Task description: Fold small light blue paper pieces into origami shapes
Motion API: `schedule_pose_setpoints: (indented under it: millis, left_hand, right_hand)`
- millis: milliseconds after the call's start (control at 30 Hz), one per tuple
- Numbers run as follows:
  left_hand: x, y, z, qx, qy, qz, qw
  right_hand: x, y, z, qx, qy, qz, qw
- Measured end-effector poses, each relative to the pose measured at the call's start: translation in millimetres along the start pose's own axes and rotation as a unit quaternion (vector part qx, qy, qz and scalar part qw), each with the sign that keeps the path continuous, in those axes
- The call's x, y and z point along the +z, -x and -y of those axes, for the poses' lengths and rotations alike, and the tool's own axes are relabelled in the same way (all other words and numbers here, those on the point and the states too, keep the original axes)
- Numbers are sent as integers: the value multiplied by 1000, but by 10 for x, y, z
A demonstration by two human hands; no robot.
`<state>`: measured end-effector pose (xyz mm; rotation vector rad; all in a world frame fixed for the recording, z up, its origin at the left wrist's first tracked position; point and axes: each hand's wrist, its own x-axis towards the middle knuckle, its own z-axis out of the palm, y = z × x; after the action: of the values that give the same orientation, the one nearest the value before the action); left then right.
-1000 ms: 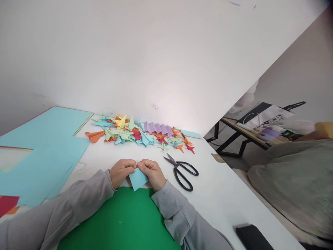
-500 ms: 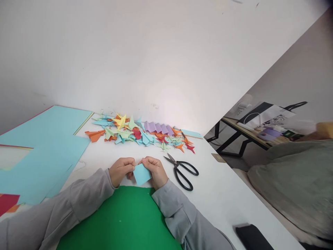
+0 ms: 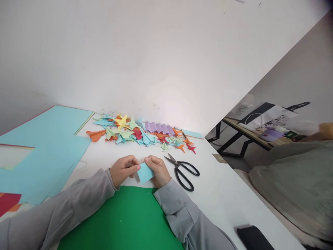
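Observation:
A small light-blue paper square is held up above the table's near edge. My right hand is closed on its right side, thumb on top and fingers behind. My left hand has its thumb at the paper's upper left corner, with the other fingers curled; their tips are partly hidden. Just right of my hands lie black-handled scissors, blades slightly apart and pointing away from me. Below my hands is a green sheet.
Along the wall lies a pile of folded paper planes in several colours, with a purple pleated strip on it. Large light-blue sheets cover the left side. A black flat object lies at the near right edge.
The paper square has shifted slightly right and tilted in my right hand. My left hand's fingers have loosened and lifted a little, with the thumb still at the paper's corner.

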<state>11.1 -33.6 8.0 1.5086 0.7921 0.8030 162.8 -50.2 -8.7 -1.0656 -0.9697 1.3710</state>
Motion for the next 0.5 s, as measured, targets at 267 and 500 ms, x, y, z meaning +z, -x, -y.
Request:
schedule_pose_setpoints:
  millis: [267,500]
  left_hand:
    - [-26,-25,79,16,8,-37,999]
    - [-22,-29,36,40,9,-69,997]
  right_hand:
    - [10,-8,9,-41,-29,6,999]
    - [11,25,-27,-64,78,93,991]
